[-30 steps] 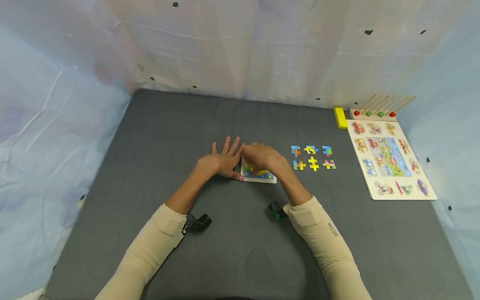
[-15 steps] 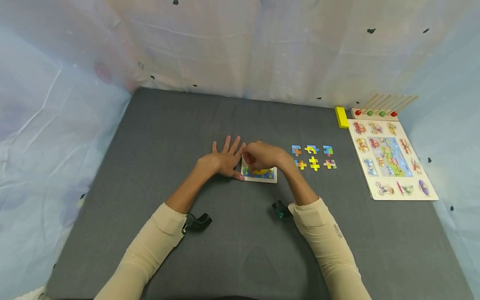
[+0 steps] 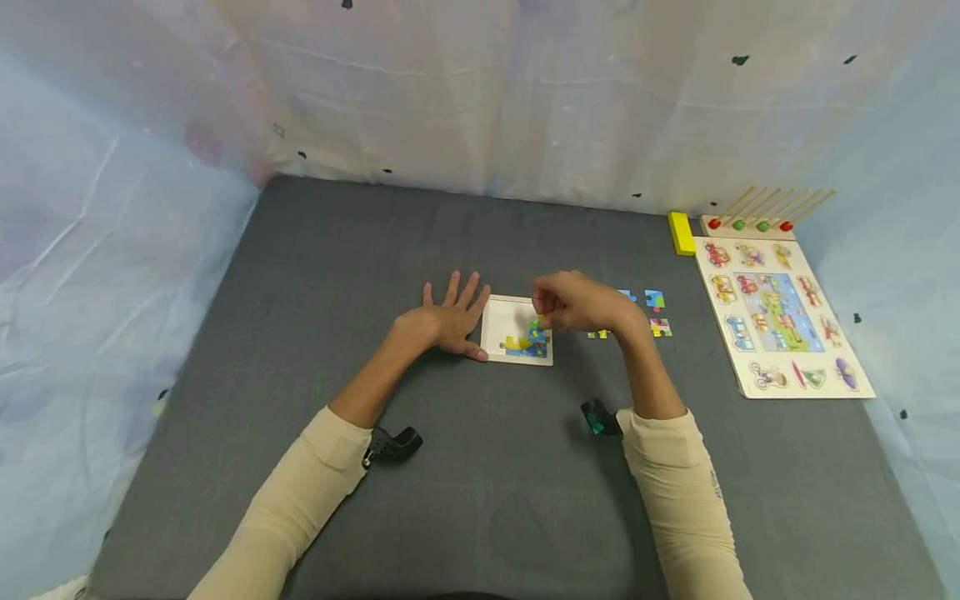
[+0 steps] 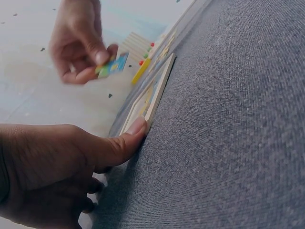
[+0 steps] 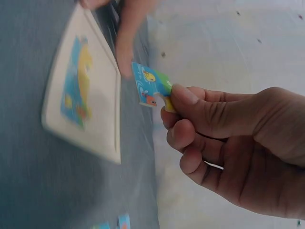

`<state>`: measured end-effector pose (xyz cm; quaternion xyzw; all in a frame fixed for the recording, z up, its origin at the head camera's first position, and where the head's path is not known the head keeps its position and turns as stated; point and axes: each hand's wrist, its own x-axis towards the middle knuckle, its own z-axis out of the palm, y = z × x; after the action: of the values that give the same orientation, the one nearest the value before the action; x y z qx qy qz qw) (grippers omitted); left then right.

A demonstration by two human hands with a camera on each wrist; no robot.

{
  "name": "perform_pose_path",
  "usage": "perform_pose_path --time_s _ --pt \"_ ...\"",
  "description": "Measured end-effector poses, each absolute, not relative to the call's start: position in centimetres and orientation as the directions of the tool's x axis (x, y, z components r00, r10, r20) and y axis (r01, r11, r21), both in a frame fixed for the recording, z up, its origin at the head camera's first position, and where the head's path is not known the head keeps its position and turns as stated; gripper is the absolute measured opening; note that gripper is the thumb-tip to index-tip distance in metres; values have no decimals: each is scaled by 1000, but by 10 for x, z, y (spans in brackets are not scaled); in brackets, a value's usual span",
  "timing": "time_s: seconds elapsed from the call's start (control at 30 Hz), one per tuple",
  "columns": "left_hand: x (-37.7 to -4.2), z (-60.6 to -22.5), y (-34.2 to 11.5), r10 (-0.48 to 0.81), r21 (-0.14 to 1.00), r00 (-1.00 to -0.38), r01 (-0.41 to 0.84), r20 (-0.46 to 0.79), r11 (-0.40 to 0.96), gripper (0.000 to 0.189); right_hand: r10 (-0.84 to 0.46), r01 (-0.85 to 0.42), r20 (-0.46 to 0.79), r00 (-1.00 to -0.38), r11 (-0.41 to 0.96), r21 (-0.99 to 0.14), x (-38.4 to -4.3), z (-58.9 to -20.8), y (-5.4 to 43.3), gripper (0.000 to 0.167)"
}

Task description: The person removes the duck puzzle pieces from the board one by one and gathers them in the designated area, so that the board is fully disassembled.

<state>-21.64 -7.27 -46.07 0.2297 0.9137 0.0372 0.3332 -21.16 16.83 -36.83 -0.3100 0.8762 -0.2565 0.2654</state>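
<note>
My left hand (image 3: 442,323) lies with fingers spread, its thumb touching the left edge of a small wooden puzzle tray (image 3: 497,317). Joined jigsaw pieces (image 3: 525,350) in blue and yellow lie along the tray's near side; bare wood shows at its near left corner. Above the tray's right side, my right hand (image 3: 577,302) pinches a jigsaw piece (image 5: 151,83) between thumb and forefinger. The piece is blue and green, with a yellow duck and an orange figure on it. In the left wrist view, the left thumb (image 4: 136,126) presses on the tray rim.
Several loose jigsaw pieces (image 3: 655,300) lie right of the tray, some hidden behind the right hand. Farther right are a large picture board (image 3: 738,360), a yellow block (image 3: 681,234) and a pegged stand (image 3: 750,233) with red and green beads. Cloth hangs behind the table.
My right hand has lifted a jigsaw piece out of the tray's near left corner and moved right with it, uncovering the tray. The left hand has stayed in place.
</note>
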Motion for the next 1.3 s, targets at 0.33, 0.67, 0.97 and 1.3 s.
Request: perform_pose_path --time_s 0.33,0.67,0.97,1.3 --pt "-213 -456 -76 467 238 -686 407 -557 882 117 -614 -325 -428 -663 751 -574 -201 -374 225 10" --pt "-205 -440 -75 472 275 -677 384 -565 881 116 -372 -218 -417 -829 902 -372 -192 -403 244 21" --pt "-204 -438 -75 470 274 -678 383 -565 882 115 -341 -196 -443 -829 919 -341 -183 -404 250 28" --pt "-211 -453 -74 447 241 -680 380 -581 893 116 -395 -248 -420 -817 899 -362 -182 -402 249 20"
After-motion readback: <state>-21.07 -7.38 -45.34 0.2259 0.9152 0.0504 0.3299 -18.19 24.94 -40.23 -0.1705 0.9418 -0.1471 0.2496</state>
